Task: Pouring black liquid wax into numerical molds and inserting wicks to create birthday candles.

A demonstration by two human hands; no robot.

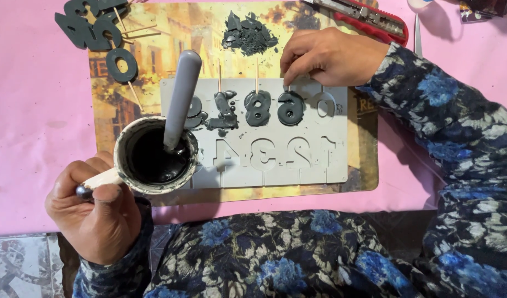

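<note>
Down from the head camera, the person's left hand grips the handle of a small white cup, its fingers curled tight around that handle. The cup is smeared with dark drips and holds glossy black liquid, and a grey rounded stick stands tilted in it, leaning toward the upper right. The cup sits over the lower left corner of a pale grey number mould.

The right hand reaches in from the upper right, and its fingers pinch a thin wooden stick at the top edge of the mould, just above a filled dark numeral. 3 other cavities in that upper row also hold dark fill, 2 of them with thin wooden sticks poking up. The lower row of cavities is pale.

The mould lies on a yellow-brown picture mat, and the mat lies on a pink desk. A heap of dark scraps sits on the mat above the mould. Finished dark numerals on sticks lie at the upper left. A red utility knife lies at the top right, near the right hand. Both sleeves are dark with blue flowers.
</note>
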